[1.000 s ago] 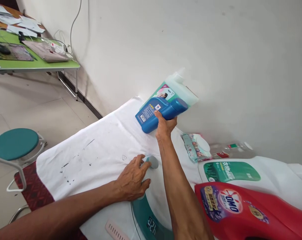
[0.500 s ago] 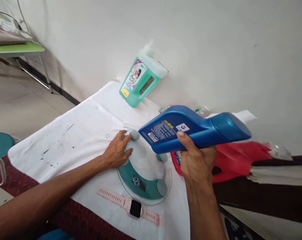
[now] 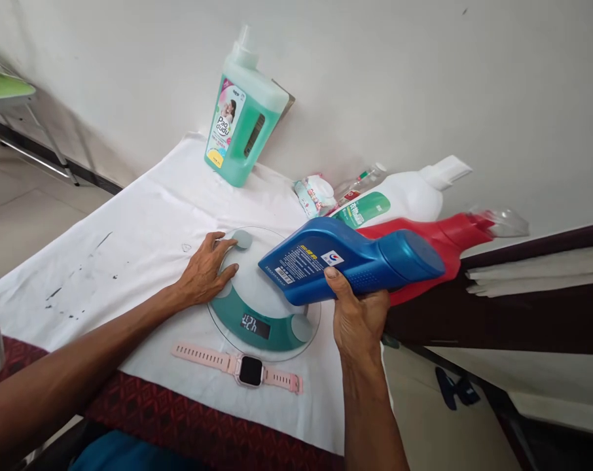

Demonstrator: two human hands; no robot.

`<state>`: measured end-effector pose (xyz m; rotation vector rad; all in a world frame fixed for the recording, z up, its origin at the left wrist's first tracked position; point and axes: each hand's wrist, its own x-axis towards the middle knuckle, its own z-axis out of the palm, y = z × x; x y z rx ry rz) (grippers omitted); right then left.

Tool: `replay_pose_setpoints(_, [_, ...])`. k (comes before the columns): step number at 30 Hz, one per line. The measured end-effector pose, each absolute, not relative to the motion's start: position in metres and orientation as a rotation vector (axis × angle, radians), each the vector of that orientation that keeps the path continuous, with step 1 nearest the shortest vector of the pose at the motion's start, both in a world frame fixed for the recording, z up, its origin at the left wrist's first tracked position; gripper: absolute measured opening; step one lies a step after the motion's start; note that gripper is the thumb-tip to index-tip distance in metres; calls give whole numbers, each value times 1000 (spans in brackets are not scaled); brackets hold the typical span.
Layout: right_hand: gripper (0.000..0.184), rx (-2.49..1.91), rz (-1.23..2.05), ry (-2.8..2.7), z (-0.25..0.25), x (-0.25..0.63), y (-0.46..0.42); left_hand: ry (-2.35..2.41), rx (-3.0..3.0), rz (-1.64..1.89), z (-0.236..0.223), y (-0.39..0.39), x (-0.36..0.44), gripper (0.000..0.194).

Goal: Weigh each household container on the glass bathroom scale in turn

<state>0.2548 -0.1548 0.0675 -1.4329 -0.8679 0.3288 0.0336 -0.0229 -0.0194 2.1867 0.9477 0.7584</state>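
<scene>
My right hand [image 3: 358,314] grips a dark blue bottle [image 3: 321,261], tilted over the far right side of a round glass scale [image 3: 257,261]. The bottle's blue cap points right. My left hand [image 3: 205,271] rests at the scale's left edge, fingers apart, with fingertips by a grey round pad [image 3: 242,239]. Lit digits show on the scale's display [image 3: 255,325]. In front of the scale lies a pink-strapped smartwatch [image 3: 250,371], its screen dark.
A green detergent bottle [image 3: 242,124] stands against the wall. Right of it are a wipes pack [image 3: 315,194], a clear bottle [image 3: 362,180], a white bottle [image 3: 404,193] and a red bottle [image 3: 453,239]. A white cloth [image 3: 129,261] covers the table. Slippers [image 3: 456,388] lie on the floor.
The view has shifted, bringing the white bottle and wipes pack into clearer sight. My right hand still holds the blue bottle, now a little lower over the scale. My left hand stays on the scale's edge.
</scene>
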Motion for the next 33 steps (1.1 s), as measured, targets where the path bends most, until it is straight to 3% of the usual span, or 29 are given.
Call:
replay_pose_setpoints(5, [62, -1325, 267, -811, 45, 267, -171, 974, 2197, 717, -15, -23, 33, 49])
replay_pose_setpoints(14, [64, -1692, 212, -816, -12, 267, -209, 1017, 2211, 667, -13, -24, 35, 51])
replay_pose_setpoints(19, [60, -1629, 364, -819, -16, 264, -202, 1011, 2215, 619, -10, -23, 34, 53])
replay_pose_setpoints(33, [53, -1607, 363, -852, -17, 267, -204, 1005, 2202, 603, -6, -23, 34, 54])
